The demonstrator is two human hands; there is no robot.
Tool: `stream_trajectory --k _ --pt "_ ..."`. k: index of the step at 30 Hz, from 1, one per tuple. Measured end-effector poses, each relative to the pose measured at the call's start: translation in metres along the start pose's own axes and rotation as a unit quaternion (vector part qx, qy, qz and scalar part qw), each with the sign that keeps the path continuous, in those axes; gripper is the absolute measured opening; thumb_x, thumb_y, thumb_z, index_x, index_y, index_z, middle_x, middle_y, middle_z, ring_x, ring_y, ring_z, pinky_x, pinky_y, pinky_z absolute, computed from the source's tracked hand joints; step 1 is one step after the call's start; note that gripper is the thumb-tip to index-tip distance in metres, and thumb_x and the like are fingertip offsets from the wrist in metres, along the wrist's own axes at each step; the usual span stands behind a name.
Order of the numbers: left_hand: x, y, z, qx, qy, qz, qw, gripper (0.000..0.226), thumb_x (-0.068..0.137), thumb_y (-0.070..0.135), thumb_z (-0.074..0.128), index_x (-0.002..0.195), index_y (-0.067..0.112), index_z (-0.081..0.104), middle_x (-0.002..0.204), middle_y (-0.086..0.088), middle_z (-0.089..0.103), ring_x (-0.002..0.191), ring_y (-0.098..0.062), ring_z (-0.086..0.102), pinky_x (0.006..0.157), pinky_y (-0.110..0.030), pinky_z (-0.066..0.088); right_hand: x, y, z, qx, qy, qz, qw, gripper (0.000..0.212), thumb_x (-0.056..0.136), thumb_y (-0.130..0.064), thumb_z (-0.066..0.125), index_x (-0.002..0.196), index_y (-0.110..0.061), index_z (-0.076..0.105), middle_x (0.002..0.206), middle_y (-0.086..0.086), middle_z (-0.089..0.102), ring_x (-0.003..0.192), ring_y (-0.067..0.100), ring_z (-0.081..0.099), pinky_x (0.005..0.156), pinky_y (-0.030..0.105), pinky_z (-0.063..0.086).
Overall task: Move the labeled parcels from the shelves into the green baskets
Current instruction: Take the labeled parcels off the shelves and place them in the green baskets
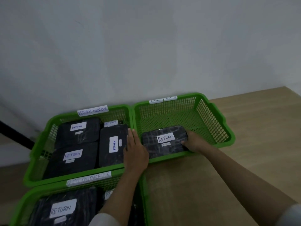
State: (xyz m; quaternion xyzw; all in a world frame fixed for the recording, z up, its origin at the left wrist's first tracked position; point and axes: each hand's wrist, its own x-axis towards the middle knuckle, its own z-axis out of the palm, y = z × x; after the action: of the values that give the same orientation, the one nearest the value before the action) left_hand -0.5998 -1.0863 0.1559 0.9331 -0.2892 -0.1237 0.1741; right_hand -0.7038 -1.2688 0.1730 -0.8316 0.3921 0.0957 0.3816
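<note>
The right hand [194,141] was curled around the right end of a black parcel [164,141] labelled RETURN, which lay inside the right green basket [216,121]. The left hand [135,149] was laid flat, fingers straight, against the parcel's left end. More labelled parcels were packed in the left basket [40,144].

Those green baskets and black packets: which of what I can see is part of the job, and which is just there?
Part of the job:
- right basket, holding one RETURN parcel
- right hand gripping that parcel
- left hand laid flat at its other end
- left basket, with four parcels
- near basket, also with parcels

Just there:
- wooden floor
- white wall
</note>
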Motion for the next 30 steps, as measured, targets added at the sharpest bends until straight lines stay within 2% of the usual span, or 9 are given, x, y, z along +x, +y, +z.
stream_trajectory --k 2,7,10,13,17,21,26,28,30 --pt "0.001 -0.001 0.0 0.007 -0.005 0.001 1.0 0.068 0.097 0.019 0.031 0.146 0.006 -0.014 0.156 -0.007 -0.019 0.135 -0.032 0.03 0.096 -0.045 0.043 0.003 -0.002 0.007 -0.043 -0.009 0.004 0.999 0.041 0.092 -0.017 0.047 0.132 -0.008 0.043 0.133 0.015 0.053 0.117 0.032 0.052 0.099 0.036 0.043" --pt "0.001 0.0 0.0 0.028 -0.004 0.001 1.0 0.065 0.099 0.021 0.027 0.145 0.006 -0.017 0.155 -0.006 -0.023 0.145 -0.025 -0.002 0.107 -0.045 0.032 0.008 -0.003 0.014 -0.087 -0.019 0.026 0.996 0.063 0.091 -0.018 0.045 0.145 -0.008 0.016 0.143 0.014 0.041 0.123 0.029 0.048 0.102 0.036 0.04" --pt "0.001 -0.002 0.001 0.027 -0.001 0.004 1.0 0.063 0.1 0.026 0.023 0.145 0.007 -0.016 0.155 -0.006 -0.022 0.146 -0.024 -0.004 0.11 -0.044 0.029 0.004 -0.006 0.013 -0.136 -0.03 0.012 0.99 0.071 0.094 -0.026 0.042 0.149 -0.011 -0.001 0.157 0.007 0.012 0.132 0.028 0.04 0.105 0.04 0.038" --pt "0.001 -0.002 0.001 0.026 -0.009 0.002 1.0 0.063 0.1 0.034 0.02 0.145 0.01 -0.017 0.154 -0.005 -0.024 0.145 -0.024 -0.009 0.115 -0.045 0.021 -0.003 -0.008 0.014 -0.198 -0.041 -0.007 0.979 0.064 0.097 -0.044 0.029 0.149 -0.015 0.005 0.158 0.002 -0.011 0.142 0.028 0.022 0.114 0.049 0.023" --pt "0.001 -0.001 -0.001 0.042 -0.023 -0.002 0.999 0.065 0.099 0.041 0.017 0.145 0.012 -0.019 0.153 -0.005 -0.028 0.144 -0.024 -0.016 0.116 -0.048 0.01 -0.014 -0.007 0.018 -0.275 -0.051 -0.03 0.96 0.059 0.098 -0.049 0.016 0.149 -0.022 0.005 0.158 0.001 -0.011 0.146 0.025 0.007 0.115 0.054 0.007" --pt "0.0 0.001 -0.002 0.042 -0.025 -0.008 0.999 0.065 0.099 0.042 0.016 0.145 0.012 -0.018 0.153 -0.005 -0.028 0.143 -0.024 -0.017 0.116 -0.048 0.008 -0.016 -0.008 0.018 -0.273 -0.042 -0.034 0.96 0.056 0.099 -0.045 0.015 0.149 -0.022 0.005 0.158 0.0 -0.01 0.146 0.022 0.004 0.115 0.052 0.003" --pt "0.0 -0.003 -0.007 0.055 -0.034 -0.001 0.998 0.066 0.098 0.046 0.016 0.146 0.014 -0.017 0.153 -0.006 -0.027 0.142 -0.024 -0.021 0.115 -0.052 -0.001 -0.034 0.002 0.026 -0.263 0.056 -0.058 0.961 0.053 0.1 -0.043 0.014 0.149 -0.024 0.011 0.159 -0.002 -0.004 0.147 0.02 -0.004 0.116 0.048 -0.003" --pt "-0.005 -0.008 -0.012 0.061 -0.035 0.011 0.997 0.067 0.098 0.048 0.016 0.146 0.015 -0.016 0.153 -0.006 -0.027 0.142 -0.025 -0.023 0.115 -0.051 -0.004 -0.047 0.007 0.03 -0.26 0.074 -0.06 0.961 0.061 0.095 -0.054 0.004 0.149 -0.025 0.009 0.158 -0.001 -0.007 0.146 0.021 -0.01 0.116 0.048 -0.006" --pt "-0.014 -0.016 -0.02 0.07 -0.03 0.021 0.997 0.067 0.097 0.049 0.016 0.146 0.016 -0.016 0.153 -0.006 -0.027 0.141 -0.024 -0.023 0.115 -0.051 -0.005 -0.06 0.007 0.036 -0.246 0.084 -0.069 0.963 0.098 0.068 -0.075 -0.023 0.148 -0.027 0.007 0.158 -0.001 -0.01 0.146 0.021 -0.011 0.116 0.047 -0.006"
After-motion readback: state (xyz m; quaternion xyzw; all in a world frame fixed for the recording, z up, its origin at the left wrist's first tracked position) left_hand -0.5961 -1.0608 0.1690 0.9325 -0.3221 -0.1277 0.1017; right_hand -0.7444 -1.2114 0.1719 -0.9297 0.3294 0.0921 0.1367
